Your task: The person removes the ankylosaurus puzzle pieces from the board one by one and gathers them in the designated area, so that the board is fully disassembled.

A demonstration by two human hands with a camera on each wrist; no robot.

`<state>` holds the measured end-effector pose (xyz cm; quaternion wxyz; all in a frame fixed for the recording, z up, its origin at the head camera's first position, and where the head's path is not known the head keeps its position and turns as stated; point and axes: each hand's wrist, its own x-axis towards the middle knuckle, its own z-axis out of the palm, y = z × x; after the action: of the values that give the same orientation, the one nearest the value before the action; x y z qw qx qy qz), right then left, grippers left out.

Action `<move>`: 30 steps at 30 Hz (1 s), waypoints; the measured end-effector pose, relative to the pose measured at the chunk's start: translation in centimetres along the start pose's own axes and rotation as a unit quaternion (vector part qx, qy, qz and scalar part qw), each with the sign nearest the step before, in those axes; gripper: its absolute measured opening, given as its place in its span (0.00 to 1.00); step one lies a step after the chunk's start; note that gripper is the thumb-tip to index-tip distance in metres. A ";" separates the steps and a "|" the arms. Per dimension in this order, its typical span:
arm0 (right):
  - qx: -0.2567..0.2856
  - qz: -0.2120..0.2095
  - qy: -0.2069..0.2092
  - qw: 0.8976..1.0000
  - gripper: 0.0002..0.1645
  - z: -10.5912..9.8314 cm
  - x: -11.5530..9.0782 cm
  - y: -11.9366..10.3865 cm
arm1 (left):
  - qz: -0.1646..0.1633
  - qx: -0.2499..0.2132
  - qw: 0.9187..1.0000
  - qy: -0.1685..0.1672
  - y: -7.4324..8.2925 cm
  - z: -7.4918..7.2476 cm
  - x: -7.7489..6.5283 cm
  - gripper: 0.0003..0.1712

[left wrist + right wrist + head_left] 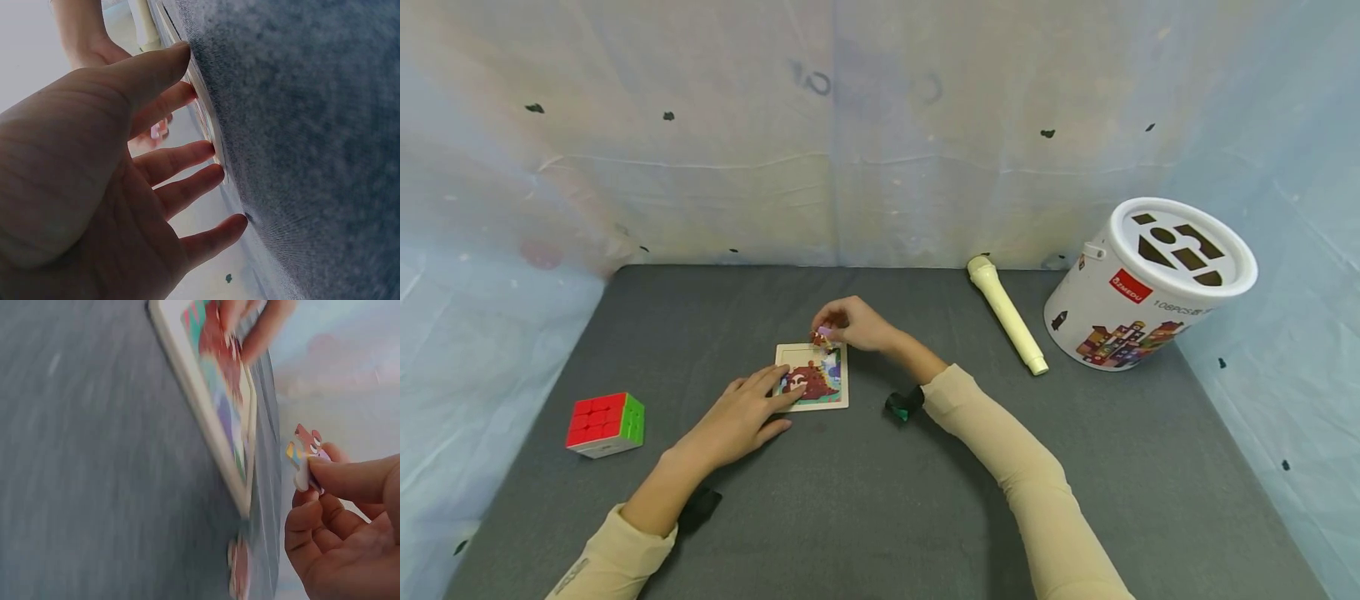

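Observation:
A small picture puzzle in a pale wooden frame (844,379) lies on the dark table, showing a red-brown animal. My left hand (739,419) rests over its left side, fingers extended and spread; in the left wrist view the fingertips (203,149) are right at the frame's edge. Above the far edge of the frame, my right hand (863,323) pinches a puzzle piece (307,456) between thumb and fingers. That piece has a brown face with eyes and bits of purple and yellow. Another puzzle piece (239,569) lies on the table just beyond the frame's corner.
To the left sits a Rubik's cube (604,425) with red and green faces. A pale yellow toy microphone (1009,317) lies right of the puzzle. Behind it at the right stands a white bucket (1138,292) with shaped holes in its lid. Plastic sheeting hangs behind the table.

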<state>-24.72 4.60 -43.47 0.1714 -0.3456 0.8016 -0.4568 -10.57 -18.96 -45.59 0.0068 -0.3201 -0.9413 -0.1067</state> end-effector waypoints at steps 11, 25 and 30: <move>-0.013 0.045 0.037 0.998 0.12 -4.8 -4.3 2.3 | 0.004 -0.005 1.000 0.000 0.0 0.1 0.0 0.31; -0.015 0.040 0.004 0.999 0.11 -6.2 -6.3 4.0 | 0.001 -0.007 1.000 0.001 0.1 -0.1 -0.1 0.30; -0.016 0.048 0.003 0.999 0.10 -6.2 -6.3 4.1 | 0.001 -0.009 1.000 0.001 0.1 -0.1 -0.1 0.30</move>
<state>-25.56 14.25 -43.97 0.1847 -0.3084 0.8249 -0.4362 -10.50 -18.96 -45.47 0.0044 -0.3208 -0.9400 -0.1158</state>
